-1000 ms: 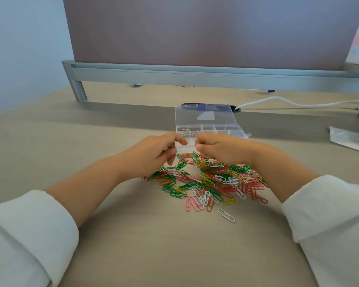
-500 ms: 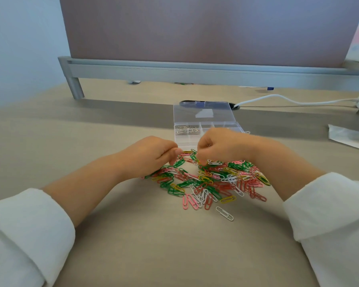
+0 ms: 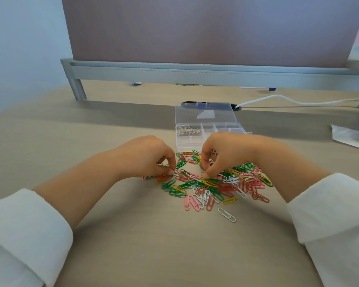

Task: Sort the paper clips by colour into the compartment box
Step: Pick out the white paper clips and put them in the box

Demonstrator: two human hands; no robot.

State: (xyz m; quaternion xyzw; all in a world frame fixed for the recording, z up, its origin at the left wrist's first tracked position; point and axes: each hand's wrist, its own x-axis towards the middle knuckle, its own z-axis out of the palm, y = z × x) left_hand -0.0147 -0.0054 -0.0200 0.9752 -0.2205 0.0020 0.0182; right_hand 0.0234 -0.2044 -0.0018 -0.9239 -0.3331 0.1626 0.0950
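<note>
At the paper clips' [image 3: 216, 183] ten o'clock our left hand [image 3: 149, 160] pinches what seems a white one, our right hand [image 3: 226, 154] curls in at twelve — catch unseen — the compartment box [image 3: 187, 145] lying open beyond for short drops.

Beige desk [image 3: 133, 255]. Mixed pile of paper clips [image 3: 216, 183] (green, red, pink, yellow, white) lies mid-desk. One white paper clip [image 3: 226, 214] sits apart on the near side. Clear compartment box [image 3: 187, 143], lid open, is just behind the pile. White cable [image 3: 278, 96] far right. Grey partition leg [image 3: 77, 90] far left. White sheet [image 3: 348, 137] at right edge.
</note>
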